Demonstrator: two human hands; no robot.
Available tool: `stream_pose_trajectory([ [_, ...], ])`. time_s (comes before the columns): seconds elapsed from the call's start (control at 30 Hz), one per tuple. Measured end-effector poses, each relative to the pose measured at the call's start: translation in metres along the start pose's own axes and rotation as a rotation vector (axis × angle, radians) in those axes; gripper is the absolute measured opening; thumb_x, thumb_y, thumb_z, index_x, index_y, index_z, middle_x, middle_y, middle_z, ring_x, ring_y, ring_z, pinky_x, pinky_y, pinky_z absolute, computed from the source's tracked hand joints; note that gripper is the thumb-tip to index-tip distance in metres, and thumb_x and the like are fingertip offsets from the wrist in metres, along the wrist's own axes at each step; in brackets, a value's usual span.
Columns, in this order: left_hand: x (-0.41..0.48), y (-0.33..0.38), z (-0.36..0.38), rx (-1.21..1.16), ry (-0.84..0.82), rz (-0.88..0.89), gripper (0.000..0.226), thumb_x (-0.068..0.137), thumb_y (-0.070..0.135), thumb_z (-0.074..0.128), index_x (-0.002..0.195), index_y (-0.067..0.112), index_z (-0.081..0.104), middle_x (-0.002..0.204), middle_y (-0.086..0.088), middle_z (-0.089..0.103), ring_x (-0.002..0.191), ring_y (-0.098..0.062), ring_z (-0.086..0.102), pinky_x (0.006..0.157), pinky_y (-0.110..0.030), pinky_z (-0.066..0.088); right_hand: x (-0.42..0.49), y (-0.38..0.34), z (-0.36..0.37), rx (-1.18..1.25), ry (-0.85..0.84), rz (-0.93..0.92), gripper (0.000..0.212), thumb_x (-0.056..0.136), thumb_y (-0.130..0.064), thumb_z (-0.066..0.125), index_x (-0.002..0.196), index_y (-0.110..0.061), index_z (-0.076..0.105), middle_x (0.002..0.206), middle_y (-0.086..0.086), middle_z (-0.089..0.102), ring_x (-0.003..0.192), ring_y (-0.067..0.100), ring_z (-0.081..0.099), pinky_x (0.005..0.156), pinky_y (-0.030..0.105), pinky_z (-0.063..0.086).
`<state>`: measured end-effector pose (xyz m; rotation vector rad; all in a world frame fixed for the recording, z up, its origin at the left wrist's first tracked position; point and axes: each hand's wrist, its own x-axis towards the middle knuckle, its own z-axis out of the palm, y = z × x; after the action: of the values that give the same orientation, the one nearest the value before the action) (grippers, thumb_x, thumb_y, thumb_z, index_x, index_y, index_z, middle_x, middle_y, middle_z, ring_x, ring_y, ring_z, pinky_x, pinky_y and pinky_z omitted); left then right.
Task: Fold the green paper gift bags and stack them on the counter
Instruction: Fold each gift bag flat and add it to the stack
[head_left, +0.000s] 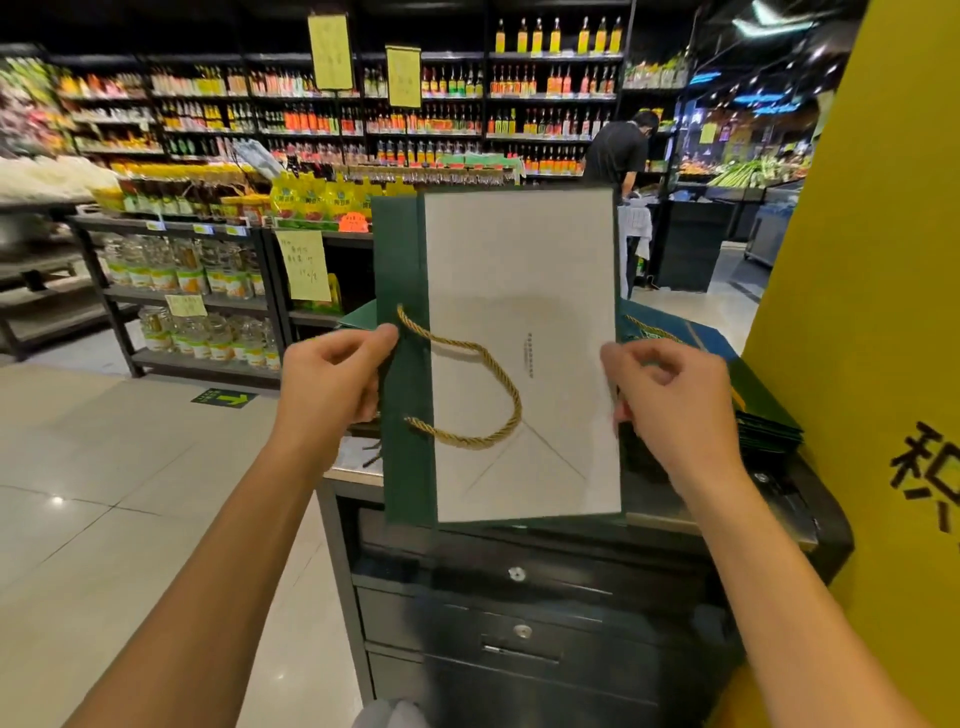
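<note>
1. Head view, orientation: the green gift bag (519, 249) is hanging flat in the air at frame centre, facing the camera. Its long axis is running 12–6. The dark green band (402, 249) is sitting along the 9 o'clock edge.
2. Grip: the left hand (332, 382) is pinching the 9 o'clock edge beside the rope ends, fingers curled. The right hand (670, 400) is pinching the 3 o'clock edge, thumb in front.
3. Surroundings: the bag is covering most of the counter (358, 475), which is sitting behind and below it. A stack of green bags (769, 431) is lying on the counter at 3 o'clock, partly behind the right wrist. Black drawers (519, 597) are showing at 6 o'clock.
4. Further off: a yellow panel (872, 312) w/ black characters is filling the 3 o'clock side. Bottle shelves (426, 119) are running across 12 o'clock, and a person in black (618, 150) is standing by them.
5. Look: the facing panel is showing white w/ faint diagonal creases near 6 o'clock & tiny print mid-panel, unreadable. A gold rope handle (515, 400) is looping from the green band toward 3 o'clock.
</note>
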<state>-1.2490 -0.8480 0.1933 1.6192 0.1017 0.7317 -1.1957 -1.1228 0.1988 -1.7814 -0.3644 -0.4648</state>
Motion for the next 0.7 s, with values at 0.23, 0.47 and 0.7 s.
stream_pose_trajectory([
  [0.23,0.006,0.045,-0.008,-0.121,-0.056,0.204,0.018,0.096,0.027,0.062,0.095,0.017,0.076,0.082,-0.011,0.075,0.076,-0.021,0.075,0.06,-0.023,0.058,0.025,-0.036,-0.012,0.333,0.059,-0.016,0.037,0.107,-0.031,0.047,0.085,-0.011,0.068,0.072,0.015,0.072,0.057,0.018,0.064,0.047,0.024,0.049],
  [0.47,0.002,0.019,-0.014,-0.257,-0.156,0.029,0.022,0.098,0.02,0.058,0.097,0.021,0.08,0.098,-0.006,0.073,0.081,-0.017,0.065,0.066,-0.023,0.055,0.023,-0.014,-0.008,0.397,-0.027,0.129,0.01,0.098,-0.018,0.066,0.09,-0.015,0.07,0.072,-0.004,0.072,0.068,0.006,0.068,0.06,0.02,0.052],
  [0.7,0.001,-0.025,0.005,-0.106,-0.115,-0.133,0.007,0.097,0.011,0.066,0.1,0.011,0.06,0.078,-0.003,0.073,0.063,-0.014,0.066,0.053,-0.026,0.054,0.015,0.034,0.007,0.124,-0.024,0.064,0.008,0.092,-0.011,0.071,0.095,-0.019,0.069,0.073,0.004,0.062,0.069,0.009,0.058,0.073,0.024,0.05],
])
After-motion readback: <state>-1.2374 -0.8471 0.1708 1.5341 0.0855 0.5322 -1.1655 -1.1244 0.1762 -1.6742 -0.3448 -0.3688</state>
